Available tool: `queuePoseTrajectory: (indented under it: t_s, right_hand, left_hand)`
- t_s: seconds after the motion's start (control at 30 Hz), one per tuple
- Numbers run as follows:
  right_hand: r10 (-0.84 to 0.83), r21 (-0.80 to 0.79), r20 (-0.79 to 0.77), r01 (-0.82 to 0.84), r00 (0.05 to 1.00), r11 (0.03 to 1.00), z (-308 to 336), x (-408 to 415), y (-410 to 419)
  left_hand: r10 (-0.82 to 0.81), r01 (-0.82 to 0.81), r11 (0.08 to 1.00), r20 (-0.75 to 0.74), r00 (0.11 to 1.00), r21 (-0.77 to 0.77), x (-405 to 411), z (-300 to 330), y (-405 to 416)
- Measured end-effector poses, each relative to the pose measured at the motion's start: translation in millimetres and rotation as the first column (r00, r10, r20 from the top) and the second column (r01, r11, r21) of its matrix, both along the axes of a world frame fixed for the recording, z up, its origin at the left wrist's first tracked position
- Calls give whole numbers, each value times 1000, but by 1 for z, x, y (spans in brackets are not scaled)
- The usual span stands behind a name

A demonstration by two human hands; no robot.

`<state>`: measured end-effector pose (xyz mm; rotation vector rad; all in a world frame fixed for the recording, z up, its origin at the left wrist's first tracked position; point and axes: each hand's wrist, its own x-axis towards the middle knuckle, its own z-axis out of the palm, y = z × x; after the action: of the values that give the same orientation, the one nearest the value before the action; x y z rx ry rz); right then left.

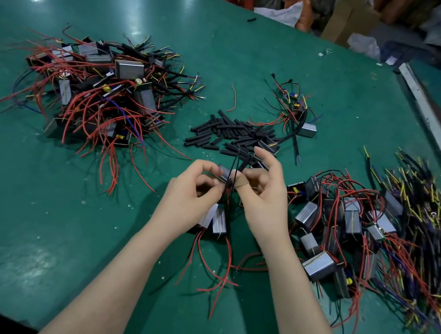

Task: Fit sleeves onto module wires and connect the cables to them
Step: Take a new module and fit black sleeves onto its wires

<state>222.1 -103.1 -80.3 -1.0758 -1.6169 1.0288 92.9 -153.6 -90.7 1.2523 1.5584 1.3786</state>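
Both forearms are bare with no sleeves showing, and the right hand (pixel 263 192) wears a tan plaster on its thumb.

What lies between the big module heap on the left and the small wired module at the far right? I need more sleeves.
In the head view, the loose pile of black sleeves, plus one stray red wire.

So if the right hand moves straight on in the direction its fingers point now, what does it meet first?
The right hand points up and away across the table, so it would probably meet the pile of black sleeves first. It lies just beyond the fingertips, though depth is hard to judge.
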Motion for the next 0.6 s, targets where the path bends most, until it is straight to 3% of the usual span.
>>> queuePoseTrajectory:
  t_s: [0.13, 0.27, 0.4, 0.6]
  right_hand:
    - [-88, 24, -86, 90, 992, 996, 0, 4, 1]
    - [-165, 42, -175, 175, 971, 984, -1, 4, -1]
    - [-174, 55, -185, 187, 967, 981, -3, 2, -2]
    - [-121, 40, -73, 124, 990, 991, -10, 1, -5]
  left_hand:
    - [-93, 89, 993, -46, 995, -77, 0, 0, -3]
    - [-127, 102, 992, -467, 875, -78, 8, -2, -2]
    - [-18, 22, 1000, -417, 908, 3, 9, -5, 1]
    - [-10, 5, 1000, -405, 914, -14, 10, -6, 1]
